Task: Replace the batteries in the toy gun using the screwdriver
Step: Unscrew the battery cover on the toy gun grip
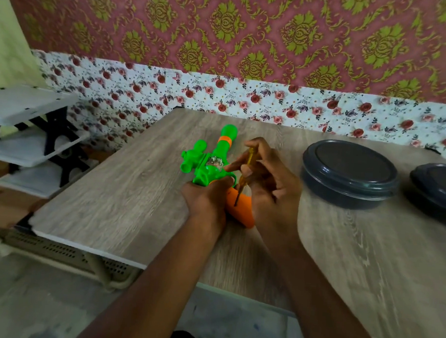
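Note:
A green toy gun (pixel 212 155) with an orange grip (pixel 241 209) lies on the wooden table (pixel 125 188), its barrel pointing away from me. My left hand (pixel 206 196) grips the gun body where it meets the orange grip. My right hand (pixel 265 182) holds a screwdriver (pixel 245 173) with a yellow see-through handle. The screwdriver stands nearly upright, and its dark tip touches the top of the orange grip. No batteries are visible.
Two dark round lidded containers stand on the table to the right, one (pixel 349 175) close to my right hand, the other (pixel 439 192) at the frame edge. A white shelf rack (pixel 29 134) stands left of the table. Patterned wall runs behind.

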A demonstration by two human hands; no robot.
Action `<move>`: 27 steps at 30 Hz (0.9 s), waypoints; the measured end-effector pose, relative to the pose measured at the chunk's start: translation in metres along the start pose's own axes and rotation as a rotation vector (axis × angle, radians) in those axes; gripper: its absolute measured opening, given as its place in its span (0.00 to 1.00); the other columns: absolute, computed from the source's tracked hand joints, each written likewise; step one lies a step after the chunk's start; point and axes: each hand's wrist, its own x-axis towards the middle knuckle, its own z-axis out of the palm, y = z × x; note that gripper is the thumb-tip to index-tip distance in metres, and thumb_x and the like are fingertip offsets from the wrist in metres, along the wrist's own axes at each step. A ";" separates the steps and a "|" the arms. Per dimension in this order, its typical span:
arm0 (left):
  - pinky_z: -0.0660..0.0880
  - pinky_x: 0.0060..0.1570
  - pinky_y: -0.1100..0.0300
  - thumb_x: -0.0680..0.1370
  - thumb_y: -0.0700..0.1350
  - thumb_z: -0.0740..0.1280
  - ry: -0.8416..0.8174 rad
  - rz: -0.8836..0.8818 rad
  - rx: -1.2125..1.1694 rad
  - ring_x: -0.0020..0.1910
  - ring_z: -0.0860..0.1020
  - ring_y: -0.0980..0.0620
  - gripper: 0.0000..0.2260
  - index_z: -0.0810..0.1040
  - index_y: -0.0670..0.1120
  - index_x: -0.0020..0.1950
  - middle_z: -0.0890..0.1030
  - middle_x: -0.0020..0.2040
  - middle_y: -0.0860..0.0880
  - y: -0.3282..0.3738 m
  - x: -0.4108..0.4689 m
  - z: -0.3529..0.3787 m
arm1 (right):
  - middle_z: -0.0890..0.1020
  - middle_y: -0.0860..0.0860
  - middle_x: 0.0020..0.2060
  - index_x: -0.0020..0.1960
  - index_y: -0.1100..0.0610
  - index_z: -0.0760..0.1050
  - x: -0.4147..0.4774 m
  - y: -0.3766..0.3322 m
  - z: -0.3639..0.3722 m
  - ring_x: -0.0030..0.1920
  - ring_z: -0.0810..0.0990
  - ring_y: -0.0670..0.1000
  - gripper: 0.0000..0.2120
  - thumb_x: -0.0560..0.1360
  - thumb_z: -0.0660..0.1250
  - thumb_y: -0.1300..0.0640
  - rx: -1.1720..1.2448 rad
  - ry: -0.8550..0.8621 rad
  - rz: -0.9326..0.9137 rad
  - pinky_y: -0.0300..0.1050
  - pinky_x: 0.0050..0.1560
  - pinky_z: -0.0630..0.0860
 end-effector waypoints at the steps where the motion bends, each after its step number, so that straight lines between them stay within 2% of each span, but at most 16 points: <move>1: 0.79 0.34 0.56 0.70 0.24 0.70 0.006 -0.002 0.003 0.35 0.81 0.46 0.11 0.81 0.37 0.47 0.83 0.40 0.41 0.000 0.001 0.000 | 0.79 0.61 0.50 0.63 0.69 0.77 0.000 0.000 -0.001 0.49 0.85 0.59 0.15 0.77 0.67 0.74 -0.011 0.017 -0.018 0.57 0.53 0.83; 3: 0.79 0.34 0.56 0.70 0.24 0.71 0.009 -0.003 -0.004 0.33 0.82 0.48 0.11 0.81 0.38 0.45 0.84 0.37 0.43 0.000 0.001 0.001 | 0.78 0.59 0.48 0.61 0.67 0.79 -0.001 0.000 -0.001 0.49 0.84 0.59 0.14 0.76 0.72 0.71 -0.077 0.037 -0.050 0.50 0.52 0.82; 6: 0.77 0.27 0.61 0.71 0.23 0.70 -0.004 -0.016 -0.015 0.26 0.80 0.54 0.10 0.80 0.36 0.46 0.82 0.35 0.43 0.005 -0.004 0.002 | 0.80 0.54 0.45 0.60 0.67 0.80 -0.002 -0.001 -0.003 0.47 0.83 0.52 0.15 0.74 0.74 0.71 -0.164 0.078 -0.089 0.43 0.50 0.80; 9: 0.77 0.26 0.62 0.71 0.23 0.69 0.014 -0.030 -0.010 0.25 0.80 0.54 0.11 0.80 0.36 0.47 0.82 0.36 0.42 0.006 -0.005 0.003 | 0.83 0.52 0.46 0.61 0.65 0.80 -0.002 0.001 -0.002 0.46 0.85 0.55 0.14 0.75 0.71 0.70 -0.143 0.056 -0.072 0.51 0.49 0.82; 14: 0.76 0.24 0.62 0.71 0.23 0.69 0.028 -0.038 -0.011 0.24 0.79 0.55 0.11 0.80 0.35 0.49 0.81 0.37 0.41 0.009 -0.009 0.005 | 0.84 0.58 0.48 0.63 0.68 0.78 -0.001 0.001 -0.003 0.46 0.86 0.57 0.16 0.76 0.66 0.76 -0.003 0.026 0.028 0.54 0.53 0.82; 16: 0.77 0.26 0.62 0.71 0.23 0.70 0.013 -0.033 -0.019 0.26 0.80 0.54 0.11 0.80 0.34 0.50 0.82 0.38 0.41 0.009 -0.010 0.005 | 0.85 0.60 0.49 0.62 0.70 0.78 -0.001 0.000 -0.004 0.47 0.86 0.57 0.14 0.77 0.68 0.74 0.034 0.039 0.018 0.51 0.53 0.82; 18: 0.78 0.26 0.61 0.72 0.23 0.70 0.002 -0.030 -0.034 0.27 0.81 0.54 0.10 0.80 0.35 0.48 0.83 0.35 0.44 0.008 -0.010 0.004 | 0.84 0.58 0.47 0.60 0.69 0.80 0.000 -0.001 -0.003 0.47 0.86 0.55 0.13 0.76 0.71 0.72 -0.007 0.065 -0.017 0.46 0.52 0.81; 20: 0.78 0.26 0.61 0.72 0.22 0.68 -0.007 -0.026 -0.048 0.26 0.81 0.54 0.11 0.79 0.36 0.47 0.83 0.33 0.45 0.007 -0.010 0.004 | 0.84 0.56 0.46 0.60 0.68 0.80 0.000 -0.001 -0.002 0.46 0.86 0.53 0.14 0.74 0.72 0.72 -0.028 0.075 -0.021 0.45 0.52 0.81; 22: 0.78 0.27 0.61 0.73 0.22 0.67 -0.020 -0.023 -0.052 0.26 0.81 0.54 0.11 0.79 0.35 0.48 0.82 0.37 0.42 0.005 -0.009 0.004 | 0.86 0.58 0.47 0.63 0.68 0.80 0.000 -0.001 -0.003 0.47 0.87 0.50 0.17 0.75 0.70 0.75 0.010 0.075 0.021 0.46 0.53 0.82; 24: 0.78 0.26 0.61 0.72 0.22 0.68 -0.018 -0.020 -0.049 0.26 0.81 0.54 0.11 0.79 0.36 0.49 0.82 0.38 0.42 0.005 -0.009 0.004 | 0.86 0.59 0.50 0.66 0.67 0.78 0.000 0.001 -0.004 0.49 0.88 0.51 0.20 0.75 0.68 0.76 0.043 0.059 0.039 0.50 0.55 0.84; 27: 0.76 0.26 0.62 0.72 0.23 0.69 0.004 -0.014 -0.004 0.27 0.80 0.55 0.11 0.80 0.38 0.45 0.82 0.36 0.44 0.004 -0.006 0.003 | 0.84 0.65 0.55 0.66 0.71 0.76 -0.001 0.002 -0.005 0.54 0.87 0.61 0.19 0.76 0.65 0.78 0.127 0.008 0.053 0.59 0.59 0.82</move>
